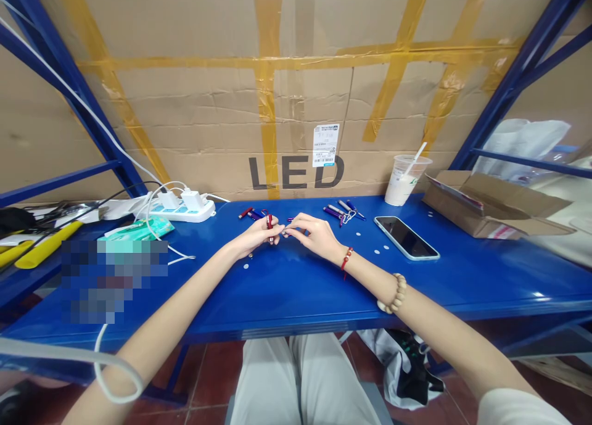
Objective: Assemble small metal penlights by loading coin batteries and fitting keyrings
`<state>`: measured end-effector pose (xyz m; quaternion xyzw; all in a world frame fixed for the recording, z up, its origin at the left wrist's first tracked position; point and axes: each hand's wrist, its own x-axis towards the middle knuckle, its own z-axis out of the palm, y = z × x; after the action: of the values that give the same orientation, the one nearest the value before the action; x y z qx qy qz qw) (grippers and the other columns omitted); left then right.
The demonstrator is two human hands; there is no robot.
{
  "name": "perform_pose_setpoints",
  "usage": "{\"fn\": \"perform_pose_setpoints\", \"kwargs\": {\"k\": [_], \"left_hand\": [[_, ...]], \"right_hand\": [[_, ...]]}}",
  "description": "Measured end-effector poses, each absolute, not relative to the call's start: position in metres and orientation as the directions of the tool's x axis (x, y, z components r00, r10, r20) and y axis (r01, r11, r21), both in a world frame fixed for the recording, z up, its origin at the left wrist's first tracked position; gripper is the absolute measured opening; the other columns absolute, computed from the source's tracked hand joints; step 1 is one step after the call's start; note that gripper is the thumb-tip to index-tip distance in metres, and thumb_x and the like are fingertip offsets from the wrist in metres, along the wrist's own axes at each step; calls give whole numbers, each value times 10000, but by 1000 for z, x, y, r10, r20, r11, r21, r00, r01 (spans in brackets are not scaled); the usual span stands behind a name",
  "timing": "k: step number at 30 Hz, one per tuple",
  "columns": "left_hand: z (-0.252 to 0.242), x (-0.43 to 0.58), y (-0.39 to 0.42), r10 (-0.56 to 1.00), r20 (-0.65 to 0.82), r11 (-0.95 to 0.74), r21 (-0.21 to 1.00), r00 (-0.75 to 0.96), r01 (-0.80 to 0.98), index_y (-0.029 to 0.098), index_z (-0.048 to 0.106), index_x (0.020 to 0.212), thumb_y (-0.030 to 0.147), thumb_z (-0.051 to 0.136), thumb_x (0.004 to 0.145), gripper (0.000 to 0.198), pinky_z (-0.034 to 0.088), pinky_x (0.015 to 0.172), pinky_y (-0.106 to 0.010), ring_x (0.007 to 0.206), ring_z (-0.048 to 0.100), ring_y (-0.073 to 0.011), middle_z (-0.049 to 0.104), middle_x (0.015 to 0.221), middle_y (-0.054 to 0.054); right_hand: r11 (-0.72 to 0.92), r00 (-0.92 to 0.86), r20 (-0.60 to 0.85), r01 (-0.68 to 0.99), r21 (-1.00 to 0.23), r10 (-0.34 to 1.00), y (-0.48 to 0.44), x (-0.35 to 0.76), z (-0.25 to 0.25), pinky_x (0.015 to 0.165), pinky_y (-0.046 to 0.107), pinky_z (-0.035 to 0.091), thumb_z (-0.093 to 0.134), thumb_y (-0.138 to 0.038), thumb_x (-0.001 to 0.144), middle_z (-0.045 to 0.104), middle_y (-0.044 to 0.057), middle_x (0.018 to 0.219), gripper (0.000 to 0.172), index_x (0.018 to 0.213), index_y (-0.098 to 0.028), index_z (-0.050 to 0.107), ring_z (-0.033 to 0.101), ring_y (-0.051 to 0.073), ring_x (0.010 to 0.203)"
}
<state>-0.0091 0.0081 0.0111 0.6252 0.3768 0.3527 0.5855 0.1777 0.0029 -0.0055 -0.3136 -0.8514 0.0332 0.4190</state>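
Note:
My left hand (pixel 261 237) is closed around a small red metal tube (pixel 270 222), which stands upright between the fingers. My right hand (pixel 314 232) meets it fingertip to fingertip, thumb and index finger pinched on something tiny that I cannot make out. Behind the left hand lie a red tube (pixel 245 213) and some blue ones (pixel 254 215), partly covered by the fingers. A purple tube end (pixel 290 219) shows between the hands. Beyond the right hand is a loose group of purple and silver tubes (pixel 340 211) with metal clips. Small pale discs (pixel 377 252) are scattered on the blue table (pixel 277 295).
On the right are a phone (pixel 407 237), a plastic cup with a straw (pixel 403 181) and an open cardboard box (pixel 485 206). A white power strip (pixel 185 209), cables and a green packet (pixel 139 231) occupy the left. A large taped carton (pixel 208 123) closes off the back.

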Motion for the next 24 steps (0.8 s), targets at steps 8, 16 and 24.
{"fn": "perform_pose_setpoints", "kwargs": {"k": [8,16,24], "left_hand": [[9,-10,6,856,67,-235,934,513,270,178,451,778,486,550,797,324,324,535,-229,534,426,-77,589,749,3],[6,-5,2,809,112,-361,869,578,338,178,527,805,492,487,830,317,373,637,-245,680,477,-133,589,725,-8],[10,-2,-2,803,192,-453,812,564,369,195,530,856,477,410,873,307,377,755,-250,807,518,-161,579,812,-9]], "right_hand": [[730,-251,710,443,-521,658,7,176,-4,565,234,451,552,-380,850,648,43,851,241,827,-181,685,542,83,538],[714,-244,678,355,-603,694,7,176,-3,546,237,476,579,-401,820,648,50,864,250,815,-174,681,546,78,524],[705,-167,691,289,-648,703,3,175,2,519,238,470,596,-401,805,633,55,834,255,796,-161,683,537,79,520]]}}
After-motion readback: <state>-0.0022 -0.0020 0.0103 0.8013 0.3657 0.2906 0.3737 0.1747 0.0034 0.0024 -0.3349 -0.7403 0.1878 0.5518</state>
